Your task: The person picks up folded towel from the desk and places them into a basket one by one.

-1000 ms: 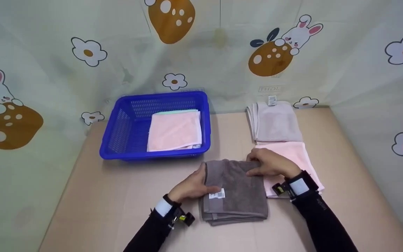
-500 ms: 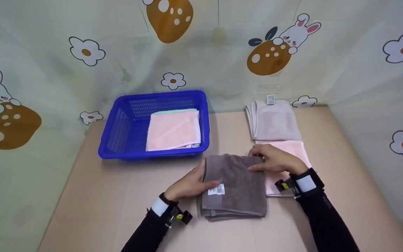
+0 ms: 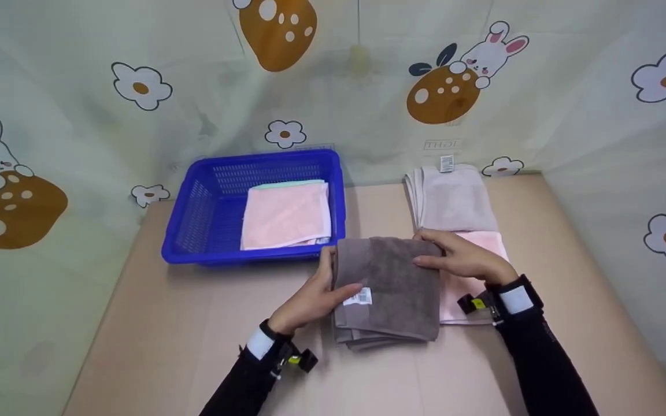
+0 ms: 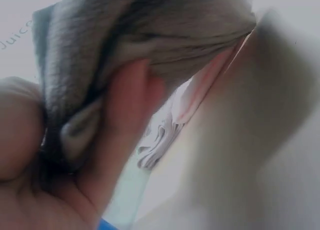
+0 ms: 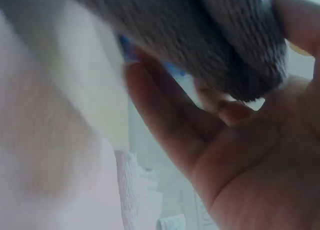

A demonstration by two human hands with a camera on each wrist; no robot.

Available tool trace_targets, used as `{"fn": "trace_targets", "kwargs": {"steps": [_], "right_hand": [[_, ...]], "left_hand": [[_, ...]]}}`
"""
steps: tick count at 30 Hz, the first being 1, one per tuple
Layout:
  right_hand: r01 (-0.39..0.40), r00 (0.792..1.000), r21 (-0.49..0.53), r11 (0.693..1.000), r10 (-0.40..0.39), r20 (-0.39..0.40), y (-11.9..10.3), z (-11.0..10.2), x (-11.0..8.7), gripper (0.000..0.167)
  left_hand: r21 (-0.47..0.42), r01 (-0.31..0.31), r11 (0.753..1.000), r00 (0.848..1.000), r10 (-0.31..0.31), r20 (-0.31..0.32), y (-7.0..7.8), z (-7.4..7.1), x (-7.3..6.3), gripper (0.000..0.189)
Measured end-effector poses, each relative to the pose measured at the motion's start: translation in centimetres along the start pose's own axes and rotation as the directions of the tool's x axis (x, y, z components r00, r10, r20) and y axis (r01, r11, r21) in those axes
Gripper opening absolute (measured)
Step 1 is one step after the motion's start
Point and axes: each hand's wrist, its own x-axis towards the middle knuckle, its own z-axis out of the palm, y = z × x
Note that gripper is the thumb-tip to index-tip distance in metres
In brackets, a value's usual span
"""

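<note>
Both hands hold a folded grey-brown towel [image 3: 396,289] raised above the table. The left hand [image 3: 313,297] grips its left edge, thumb on top beside a white label [image 3: 358,296] and fingers underneath, as the left wrist view also shows with the towel [image 4: 175,30]. At the upper right corner, the right hand [image 3: 466,257] pinches the towel with its thumb on top. In the right wrist view the fingers [image 5: 160,105] lie under the thick fold [image 5: 190,35]. Partly hidden below the right hand lies a folded pink towel [image 3: 460,309].
A blue plastic basket [image 3: 194,255] stands at the back left, with a folded pink towel [image 3: 287,214] in its right half over something mint green. Behind the pink towel on the table lies a folded light grey towel [image 3: 457,199]. A patterned curtain [image 3: 356,98] surrounds the table [image 3: 154,346].
The grey-brown towel has come up off the table and moved away from the person, towards the basket's front edge. Both hands have risen with it, still gripping it.
</note>
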Motion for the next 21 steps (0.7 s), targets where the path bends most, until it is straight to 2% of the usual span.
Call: {"fn": "trace_targets", "kwargs": {"steps": [2, 4, 6, 8, 11, 12, 15, 18, 21], "right_hand": [[-0.029, 1.0, 0.064, 0.998, 0.03, -0.005, -0.2, 0.2, 0.0, 0.018], [-0.058, 0.997, 0.125, 0.99, 0.063, -0.034, -0.5, 0.3, 0.1, 0.02], [-0.053, 0.994, 0.192, 0.98, 0.071, -0.087, -0.7, 0.5, 0.4, 0.024], [-0.038, 0.986, 0.282, 0.959, 0.081, -0.145, -0.9, 0.8, 0.7, 0.033], [0.017, 0.977, 0.401, 0.916, 0.07, -0.202, -1.1, 1.2, 1.2, 0.059], [0.027, 0.976, 0.442, 0.897, 0.071, -0.204, -1.1, 1.4, 1.2, 0.07], [0.044, 0.981, 0.475, 0.879, 0.052, -0.187, -1.3, 2.0, 1.3, 0.098], [0.054, 0.982, 0.444, 0.894, 0.034, -0.187, -1.5, 2.6, 1.6, 0.111], [0.075, 0.969, 0.406, 0.911, 0.029, -0.244, -1.7, 3.0, 1.9, 0.112]], "left_hand": [[-0.015, -0.017, 1.0, 0.999, 0.017, -0.035, 0.1, -0.2, 0.0, 0.077], [-0.05, -0.018, 0.999, 0.998, 0.015, -0.062, 0.2, -0.3, 0.1, 0.074], [-0.116, -0.022, 0.993, 0.996, 0.011, -0.091, 0.3, -0.4, 0.1, 0.073], [-0.177, -0.033, 0.984, 0.991, 0.009, -0.134, 0.4, -0.5, 0.2, 0.075], [-0.224, -0.076, 0.972, 0.978, 0.029, -0.209, 0.6, -0.8, 0.3, 0.081], [-0.219, -0.095, 0.971, 0.971, 0.042, -0.235, 0.6, -0.9, 0.3, 0.083], [-0.163, -0.171, 0.972, 0.948, 0.117, -0.295, 0.6, -1.3, 0.4, 0.084], [-0.088, -0.236, 0.968, 0.926, 0.197, -0.322, 0.6, -1.6, 0.5, 0.078], [0.007, -0.273, 0.962, 0.913, 0.262, -0.313, 0.7, -1.9, 0.5, 0.063]]}}
